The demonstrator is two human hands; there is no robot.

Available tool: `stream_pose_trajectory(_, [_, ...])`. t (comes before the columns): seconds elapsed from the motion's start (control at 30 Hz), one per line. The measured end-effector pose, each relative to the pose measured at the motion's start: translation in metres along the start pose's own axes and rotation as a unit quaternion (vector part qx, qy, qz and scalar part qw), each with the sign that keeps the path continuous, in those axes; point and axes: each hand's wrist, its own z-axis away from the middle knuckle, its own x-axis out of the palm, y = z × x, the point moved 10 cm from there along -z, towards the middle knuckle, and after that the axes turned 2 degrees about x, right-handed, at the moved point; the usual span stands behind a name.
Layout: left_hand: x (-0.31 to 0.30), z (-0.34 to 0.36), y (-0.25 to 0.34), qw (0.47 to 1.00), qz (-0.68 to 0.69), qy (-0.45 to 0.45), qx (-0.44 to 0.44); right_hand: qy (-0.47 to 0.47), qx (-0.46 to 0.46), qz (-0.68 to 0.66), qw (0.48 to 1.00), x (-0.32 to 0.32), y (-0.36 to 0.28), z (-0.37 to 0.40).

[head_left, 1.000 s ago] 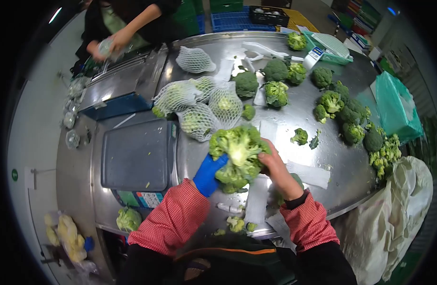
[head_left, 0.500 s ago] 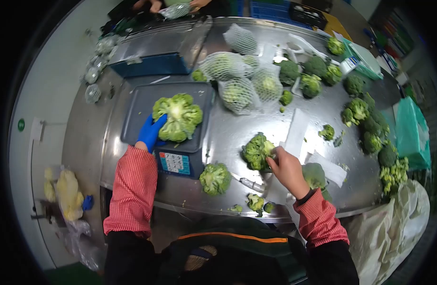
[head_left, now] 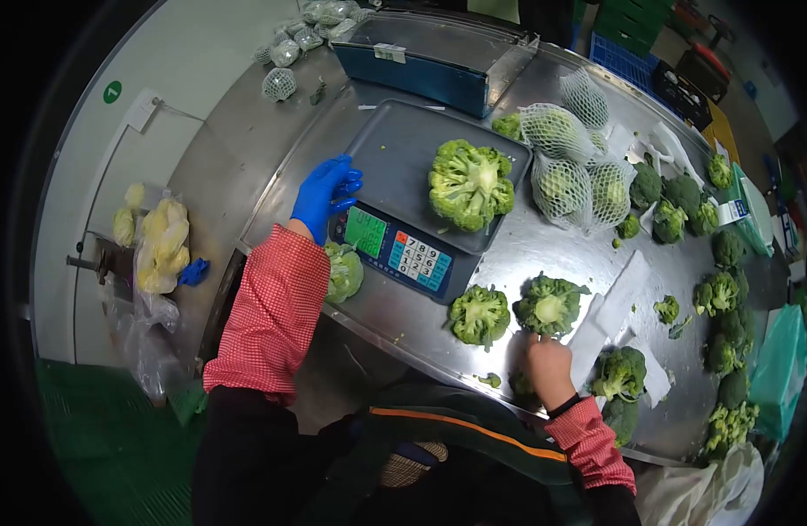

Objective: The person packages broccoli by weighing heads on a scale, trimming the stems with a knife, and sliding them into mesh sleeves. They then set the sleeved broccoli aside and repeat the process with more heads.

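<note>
My left hand (head_left: pixel 326 195), in a blue glove, is open and holds nothing. Its fingers hover by the left edge of the digital scale (head_left: pixel 399 140), beside the green display (head_left: pixel 366 231). A large broccoli head (head_left: pixel 472 184) lies stem up on the scale's tray, apart from that hand. My bare right hand (head_left: pixel 549 370) is closed low over the steel table, just below another broccoli head (head_left: pixel 549 303) lying stem up. What its fingers grip, if anything, is hidden. To its left sits a smaller broccoli head (head_left: pixel 479 316).
Net-wrapped broccoli (head_left: pixel 563 188) lies right of the scale. Loose broccoli heads (head_left: pixel 726 324) line the table's right side, near a green bag (head_left: pixel 782 368). White paper strips (head_left: pixel 609 307) lie beside my right hand. A metal-and-blue box (head_left: pixel 412 74) stands behind the scale.
My left hand has let go of the broccoli on the scale and moved left. My right hand has left the other head and moved down toward the table edge. The view has turned.
</note>
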Motion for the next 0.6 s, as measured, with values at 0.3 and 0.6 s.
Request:
stream_pose_trajectory(0.3, [-0.004, -0.006, -0.005, 0.999, 0.012, -0.026, 0.020, -0.020, 0.056, 0.001, 0.998, 0.017, 0.010, 0.002])
stream_pose_trajectory(0.6, [0.062, -0.025, -0.036, 0.994, -0.055, -0.067, 0.059, -0.046, 0.159, -0.168, 0.972, 0.007, 0.034, 0.007])
